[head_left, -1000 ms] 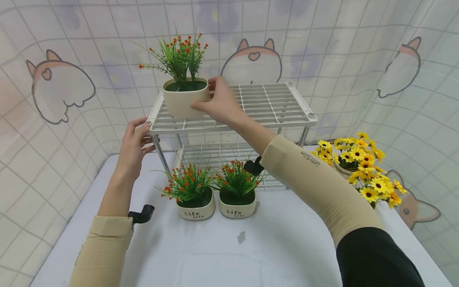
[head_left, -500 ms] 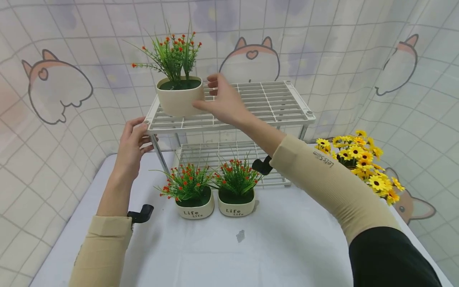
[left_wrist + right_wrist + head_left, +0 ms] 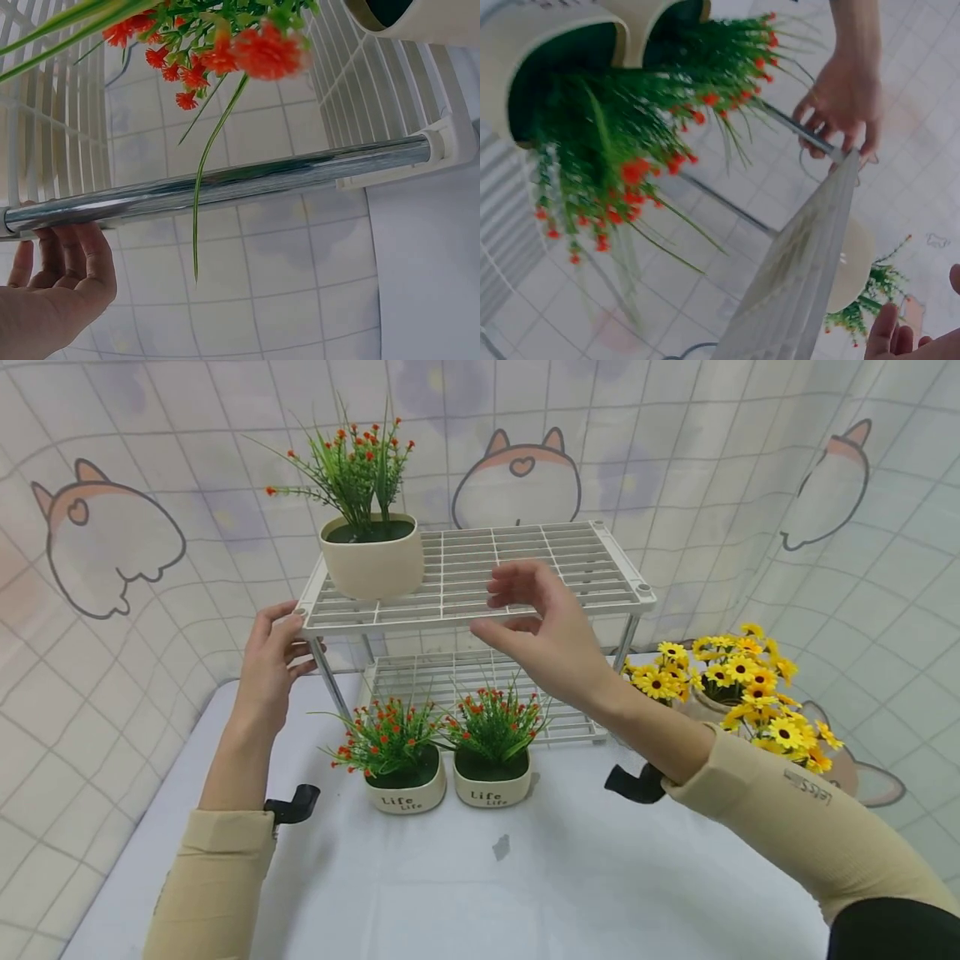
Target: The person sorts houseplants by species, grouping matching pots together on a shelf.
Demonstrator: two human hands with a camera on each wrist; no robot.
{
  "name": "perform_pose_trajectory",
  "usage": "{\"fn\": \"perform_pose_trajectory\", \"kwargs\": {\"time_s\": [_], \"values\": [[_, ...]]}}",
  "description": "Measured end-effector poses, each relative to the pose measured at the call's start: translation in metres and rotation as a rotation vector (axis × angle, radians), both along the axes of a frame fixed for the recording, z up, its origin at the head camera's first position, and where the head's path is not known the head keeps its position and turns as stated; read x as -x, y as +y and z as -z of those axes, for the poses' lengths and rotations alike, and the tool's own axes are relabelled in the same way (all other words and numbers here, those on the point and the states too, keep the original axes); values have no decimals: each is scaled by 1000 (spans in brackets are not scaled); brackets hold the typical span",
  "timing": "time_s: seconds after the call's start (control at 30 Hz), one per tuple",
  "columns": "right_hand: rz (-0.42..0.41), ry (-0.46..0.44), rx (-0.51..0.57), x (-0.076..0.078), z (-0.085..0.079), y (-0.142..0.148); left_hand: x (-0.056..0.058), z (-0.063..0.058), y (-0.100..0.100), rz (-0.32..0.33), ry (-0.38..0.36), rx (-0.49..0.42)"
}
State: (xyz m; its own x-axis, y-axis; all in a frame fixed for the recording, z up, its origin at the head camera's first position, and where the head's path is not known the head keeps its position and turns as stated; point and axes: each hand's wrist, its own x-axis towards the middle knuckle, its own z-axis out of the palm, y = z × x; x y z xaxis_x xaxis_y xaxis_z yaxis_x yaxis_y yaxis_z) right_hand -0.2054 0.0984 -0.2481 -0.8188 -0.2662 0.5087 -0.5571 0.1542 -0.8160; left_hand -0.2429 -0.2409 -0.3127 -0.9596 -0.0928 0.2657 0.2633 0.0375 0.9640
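Note:
A two-tier white wire shelf (image 3: 420,626) stands on the table. My left hand (image 3: 266,672) grips its upper left front corner; in the left wrist view, the fingers (image 3: 94,259) bend against the metal post (image 3: 247,178). A cream pot (image 3: 375,564) of grass with small red flowers stands upright on the top tier's left end. My right hand (image 3: 551,631) is in the air before the top tier, apart from the pot, fingers loosely bent and holding nothing. Two similar pots lettered "Life", a left pot (image 3: 408,796) and a right pot (image 3: 493,790), sit before the lower tier.
Yellow sunflower-like plants (image 3: 738,677) in pots stand at the table's right side, partly behind my right forearm. A white cloth (image 3: 450,902) covers the table. A checked curtain with cartoon animals (image 3: 517,485) hangs behind and at both sides.
My right hand has let go of the pot on the top tier and moved right and down from it. The left hand stays at the shelf's corner.

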Motion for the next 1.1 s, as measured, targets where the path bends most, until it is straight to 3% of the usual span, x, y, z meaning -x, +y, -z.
{"fn": "perform_pose_trajectory", "kwargs": {"time_s": [0.23,0.53,0.83,1.1], "values": [[77,3,111,-29,40,31,1,-1,1,-8,8,1],[223,-278,260,-54,116,45,0,0,1,-19,10,-3],[288,-574,272,-57,175,29,0,-1,0,-19,12,-14],[304,-678,227,-56,204,7,0,0,2,-18,8,-29]]}}
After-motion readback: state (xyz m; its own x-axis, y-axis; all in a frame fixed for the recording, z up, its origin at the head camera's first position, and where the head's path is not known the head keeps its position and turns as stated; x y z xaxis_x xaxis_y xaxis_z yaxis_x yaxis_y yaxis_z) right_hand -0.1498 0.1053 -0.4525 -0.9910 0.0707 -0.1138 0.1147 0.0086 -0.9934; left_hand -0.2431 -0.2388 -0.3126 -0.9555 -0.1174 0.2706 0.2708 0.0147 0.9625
